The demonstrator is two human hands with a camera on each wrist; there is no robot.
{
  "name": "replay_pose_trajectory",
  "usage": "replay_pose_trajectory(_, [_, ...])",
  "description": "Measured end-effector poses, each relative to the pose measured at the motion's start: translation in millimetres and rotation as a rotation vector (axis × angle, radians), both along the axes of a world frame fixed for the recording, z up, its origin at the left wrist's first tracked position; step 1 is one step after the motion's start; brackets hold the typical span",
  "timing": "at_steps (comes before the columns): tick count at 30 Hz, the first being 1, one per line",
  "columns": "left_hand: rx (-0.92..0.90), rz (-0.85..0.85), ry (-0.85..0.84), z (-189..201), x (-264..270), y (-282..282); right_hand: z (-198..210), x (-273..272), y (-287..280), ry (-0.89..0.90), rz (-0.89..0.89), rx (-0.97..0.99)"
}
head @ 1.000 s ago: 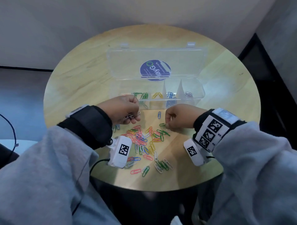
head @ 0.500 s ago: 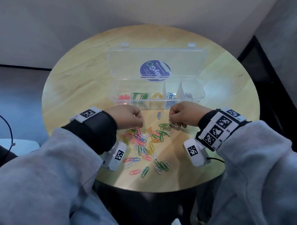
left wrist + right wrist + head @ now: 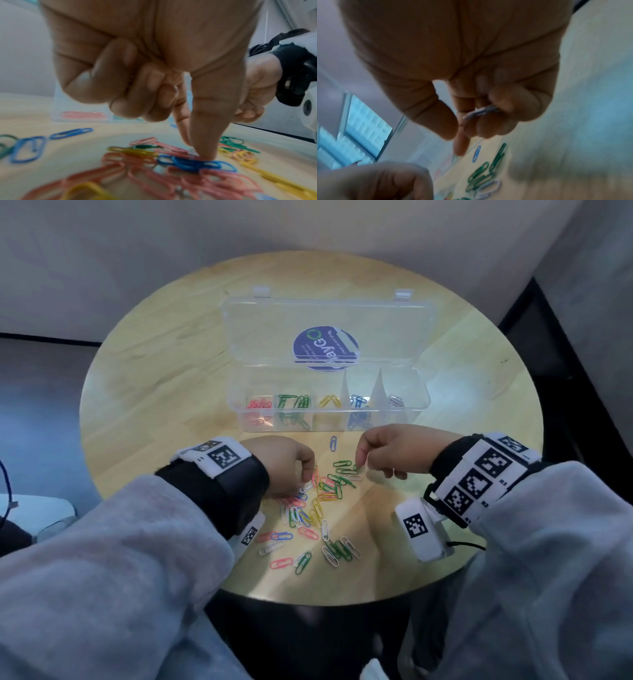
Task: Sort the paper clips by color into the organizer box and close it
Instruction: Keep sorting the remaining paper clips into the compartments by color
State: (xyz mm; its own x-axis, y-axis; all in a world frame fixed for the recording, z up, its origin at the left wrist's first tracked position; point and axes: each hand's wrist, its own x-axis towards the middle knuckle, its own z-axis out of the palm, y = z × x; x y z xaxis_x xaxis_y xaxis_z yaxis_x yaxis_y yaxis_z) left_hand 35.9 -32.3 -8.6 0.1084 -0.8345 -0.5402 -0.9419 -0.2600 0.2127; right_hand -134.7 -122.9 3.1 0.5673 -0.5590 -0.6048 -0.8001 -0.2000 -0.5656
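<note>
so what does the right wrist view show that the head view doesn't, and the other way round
Only the right wrist view shows the silver clips tucked under the curled fingers of the right hand, with the forefinger reaching down toward the table.

Only the head view shows the open organizer box with its lid back and clips sorted red, green, yellow, blue and silver, plus the whole mixed pile on the round table.

Both show the green clips by the right hand, the lone blue clip and the left hand.
</note>
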Motion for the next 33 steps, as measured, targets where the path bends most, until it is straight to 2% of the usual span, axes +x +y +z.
replay_pose_trajectory(4, [-0.043, 0.011, -0.046, -0.8, -4.9, 0.4, 0.5, 3.0, 7.4, 0.124, 0.224, -0.206])
replay_pose_trajectory(9, [-0.029, 0.02, -0.103, -0.5, -15.2, -0.4, -13.1, 8.9, 7.5, 0.157, 0.258, -0.333])
replay_pose_trajectory(19, [0.049, 0.123, 0.074, -2.2, -15.4, -3.2, -13.4, 16.7, 14.9, 0.238, 0.339, -0.363])
replay_pose_trajectory(23, [0.015, 0.134, 0.127, 1.3, -11.1, -2.2, -14.2, 12.8, 14.0, 0.231, 0.302, -0.323])
replay_pose_trajectory(33, [-0.03, 0.395, 0.666, 16.5, 24.6, -0.3, -2.3, 1.8, -3.5, 0.03, 0.119, -0.1])
